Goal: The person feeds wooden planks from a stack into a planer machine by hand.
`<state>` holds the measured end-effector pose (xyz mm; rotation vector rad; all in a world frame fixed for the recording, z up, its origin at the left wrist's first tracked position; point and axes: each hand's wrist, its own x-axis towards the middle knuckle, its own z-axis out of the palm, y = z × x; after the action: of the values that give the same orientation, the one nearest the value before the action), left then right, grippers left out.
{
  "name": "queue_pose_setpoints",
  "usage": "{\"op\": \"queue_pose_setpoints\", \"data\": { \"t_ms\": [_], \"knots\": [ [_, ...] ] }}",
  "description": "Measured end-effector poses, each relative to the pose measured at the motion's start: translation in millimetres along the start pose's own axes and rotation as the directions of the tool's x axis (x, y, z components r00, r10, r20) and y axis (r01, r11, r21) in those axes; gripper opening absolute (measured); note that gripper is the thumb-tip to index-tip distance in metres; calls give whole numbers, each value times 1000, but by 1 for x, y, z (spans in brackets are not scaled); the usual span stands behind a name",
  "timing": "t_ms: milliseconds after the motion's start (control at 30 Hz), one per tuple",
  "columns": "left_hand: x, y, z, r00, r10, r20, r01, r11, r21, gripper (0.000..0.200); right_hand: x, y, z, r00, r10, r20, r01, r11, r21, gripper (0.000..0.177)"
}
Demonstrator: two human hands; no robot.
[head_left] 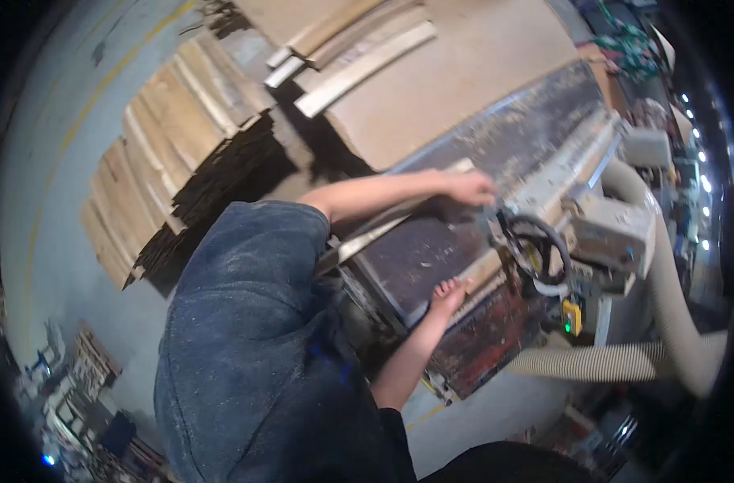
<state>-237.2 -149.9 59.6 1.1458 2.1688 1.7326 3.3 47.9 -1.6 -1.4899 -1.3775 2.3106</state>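
Observation:
My left hand (pixel 471 189) reaches across the dark machine table (pixel 415 262), its fingers bent downward and slightly blurred. Whatever may lie under those fingers is hidden. A pale wooden board (pixel 365 240) passes beneath my left forearm, partly covered by it. Lower down, my right hand (pixel 447 295) is at the near side of the table, fingers curled at the end of a light wooden strip (pixel 486 272). That strip runs along the table edge toward a black handwheel (pixel 537 249) on the woodworking machine.
Stacked planks (pixel 169 113) stand on the left. Several loose wooden strips (pixel 367 68) lie on a large tan board (pixel 455 88) at the top. A ribbed hose (pixel 592 362), a yellow switch box (pixel 572 316) with a green light and a grey housing (pixel 612 229) are at the right.

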Motion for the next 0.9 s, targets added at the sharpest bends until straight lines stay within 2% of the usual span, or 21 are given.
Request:
{"op": "queue_pose_setpoints", "data": {
  "t_ms": [33,67,100,133,167,200,233,267,333,367,433,500,567,600,667,733,833,900],
  "knots": [
    [-11,-2,-53,971,126,-205,-99,985,139,34,4,-2,1,998,-45,-38,40,991,-130,57],
    [-18,-6,-113,960,-5,-279,75,968,241,35,5,-5,2,997,-81,-14,78,990,-119,63],
    [-27,-72,-156,780,256,-571,-69,942,327,35,-16,-16,20,998,-55,-4,55,996,-77,63],
    [-50,-61,-207,645,207,-736,209,878,430,35,-19,-19,21,994,-58,89,63,997,-50,59],
    [-73,-47,-259,479,148,-865,492,771,404,36,-23,-17,25,993,-105,60,112,987,-119,56],
    [-97,-64,-299,461,40,-886,802,408,436,41,-22,-14,25,987,-161,30,164,969,-187,54],
    [-124,-77,-314,347,318,-882,900,150,408,51,-23,-10,26,985,-171,32,174,968,-182,54],
    [-156,-89,-329,432,63,-900,899,45,435,57,-24,-6,24,977,-197,76,210,951,-226,51],
    [-186,-67,-326,486,-169,-857,865,234,444,58,-25,-3,21,960,-239,144,272,919,-285,45],
    [-191,-68,-329,498,-163,-852,856,251,453,58,-24,-2,22,959,-249,134,280,905,-319,43],
    [-190,-82,-322,534,-17,-846,839,136,527,51,-23,-2,24,962,-247,119,273,899,-343,40],
    [-184,-75,-316,533,-15,-846,833,183,522,46,-22,-2,21,967,-236,96,255,913,-318,38],
    [-182,-73,-309,570,104,-815,808,113,579,47,-19,0,25,959,-276,72,285,915,-286,36],
    [-179,-78,-305,571,95,-815,803,142,579,47,-20,3,25,951,-302,67,308,911,-273,35],
    [-185,-75,-311,573,209,-793,789,120,602,43,-26,6,21,943,-322,86,333,893,-302,35],
    [-186,-73,-312,564,215,-798,795,121,594,42,-30,12,29,940,-318,124,342,884,-320,35],
    [-188,-77,-313,539,131,-832,805,208,555,38,-37,9,28,928,-307,212,370,831,-415,40],
    [-188,-69,-310,540,132,-831,805,206,556,37,-38,9,28,930,-308,201,365,834,-413,40]
  ]
}}
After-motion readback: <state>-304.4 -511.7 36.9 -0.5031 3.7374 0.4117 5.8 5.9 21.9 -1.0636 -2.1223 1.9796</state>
